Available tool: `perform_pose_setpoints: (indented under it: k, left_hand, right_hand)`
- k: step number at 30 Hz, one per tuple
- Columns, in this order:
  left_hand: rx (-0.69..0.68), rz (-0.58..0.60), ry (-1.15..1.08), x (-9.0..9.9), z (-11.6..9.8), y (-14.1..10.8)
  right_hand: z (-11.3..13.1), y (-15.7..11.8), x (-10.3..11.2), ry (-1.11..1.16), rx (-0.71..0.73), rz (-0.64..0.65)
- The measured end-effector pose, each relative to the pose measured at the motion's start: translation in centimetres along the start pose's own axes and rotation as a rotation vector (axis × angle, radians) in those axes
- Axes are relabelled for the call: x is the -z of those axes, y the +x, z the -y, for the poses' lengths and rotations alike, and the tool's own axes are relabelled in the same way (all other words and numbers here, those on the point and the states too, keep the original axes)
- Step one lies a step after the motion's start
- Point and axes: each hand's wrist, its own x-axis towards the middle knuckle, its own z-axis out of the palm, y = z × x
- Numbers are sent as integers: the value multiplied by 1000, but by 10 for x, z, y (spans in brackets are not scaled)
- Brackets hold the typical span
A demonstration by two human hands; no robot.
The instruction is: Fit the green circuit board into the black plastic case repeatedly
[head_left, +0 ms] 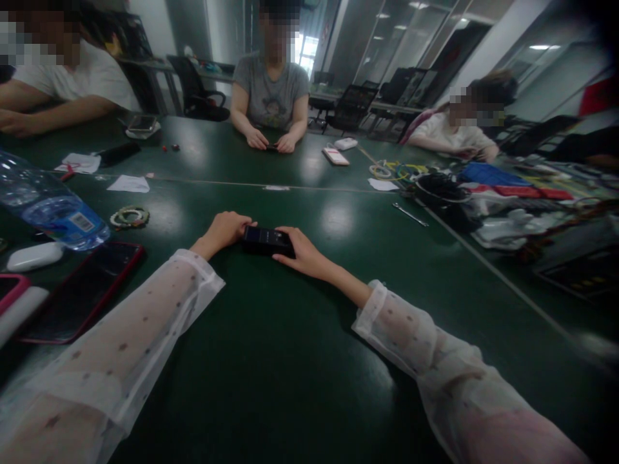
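A small black box-shaped thing (264,241) with faint pale marks on its face is between my hands at the green table. My right hand (302,252) grips its right end, thumb at the near edge and fingers over the far one. At its upper left corner, the curled fingers of my left hand (227,227) hold the other end; some fingertips are hidden. I cannot tell whether the box rests on the table (271,348) or is slightly raised. A beaded bracelet (129,218) lies left of my left hand.
On the left are a water bottle (68,216), a red-edged phone (87,293) and a white case (35,256). To the right lie a wrench (410,214) and a heap of cables (442,193). Several people sit around, one person (271,96) directly opposite.
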Motion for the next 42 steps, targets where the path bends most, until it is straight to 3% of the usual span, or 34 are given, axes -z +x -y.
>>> perform_pose_setpoints:
  k: [42]
  left_hand:
    - [15, 3, -6, -3, 2, 1]
  right_hand:
    - [0, 0, 0, -38, -1, 7]
